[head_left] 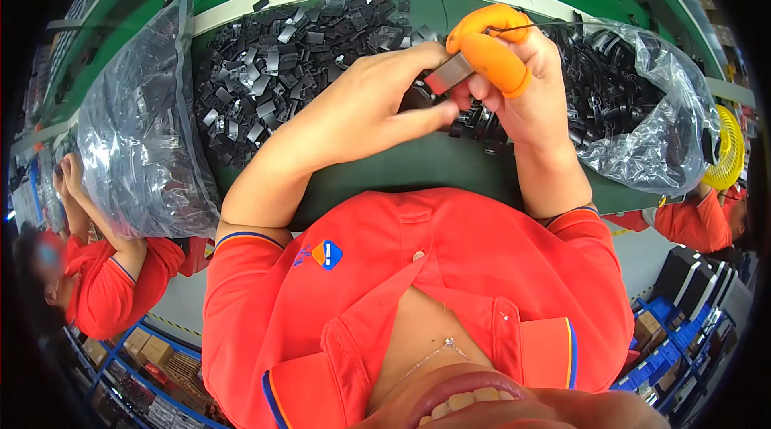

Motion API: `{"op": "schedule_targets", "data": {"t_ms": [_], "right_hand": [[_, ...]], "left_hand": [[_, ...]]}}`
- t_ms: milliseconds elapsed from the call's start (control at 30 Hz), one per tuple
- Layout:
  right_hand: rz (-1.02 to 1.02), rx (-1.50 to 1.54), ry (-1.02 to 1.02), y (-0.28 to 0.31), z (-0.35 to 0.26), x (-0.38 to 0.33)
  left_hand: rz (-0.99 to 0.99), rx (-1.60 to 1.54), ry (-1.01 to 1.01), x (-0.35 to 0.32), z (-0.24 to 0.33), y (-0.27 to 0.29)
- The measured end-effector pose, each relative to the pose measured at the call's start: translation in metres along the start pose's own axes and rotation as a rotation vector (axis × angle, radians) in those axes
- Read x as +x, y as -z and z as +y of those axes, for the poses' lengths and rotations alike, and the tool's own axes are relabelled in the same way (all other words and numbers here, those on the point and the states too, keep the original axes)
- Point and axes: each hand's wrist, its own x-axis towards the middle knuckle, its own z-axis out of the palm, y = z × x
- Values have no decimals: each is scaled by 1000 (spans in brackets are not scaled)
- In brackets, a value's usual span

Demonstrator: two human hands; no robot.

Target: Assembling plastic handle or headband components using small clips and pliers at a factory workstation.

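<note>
My left hand (385,96) and my right hand (510,80) meet above the dark green table (418,164). Together they pinch a small black plastic part with a flat grey metal piece (447,74) sticking out of it. Orange rubber cots cover the thumb and forefinger of my right hand (491,52). My left thumb and fingers close on the black part from the left. A heap of small black and grey clips (281,60) lies on the table just behind and left of my hands.
A clear plastic bag of black parts (634,108) lies open at the right. Another full clear bag (136,132) stands at the left. People in red shirts work on both sides (104,284), (695,220). A yellow fan (729,148) is at the far right.
</note>
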Motion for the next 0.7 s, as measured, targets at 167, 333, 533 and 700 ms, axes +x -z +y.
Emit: {"op": "schedule_targets", "data": {"t_ms": [167,333,533,700], "right_hand": [[30,67,-3,6,-3,3],[-9,45,-13,1,-9,1],[-64,24,-79,9,-12,2],[-231,275,60,38,-6,25]], "left_hand": [[-146,-992,157,-4,-3,8],[-274,-801,213,-8,2,23],[-274,-552,130,-4,6,18],[-26,-807,82,-8,10,21]]}}
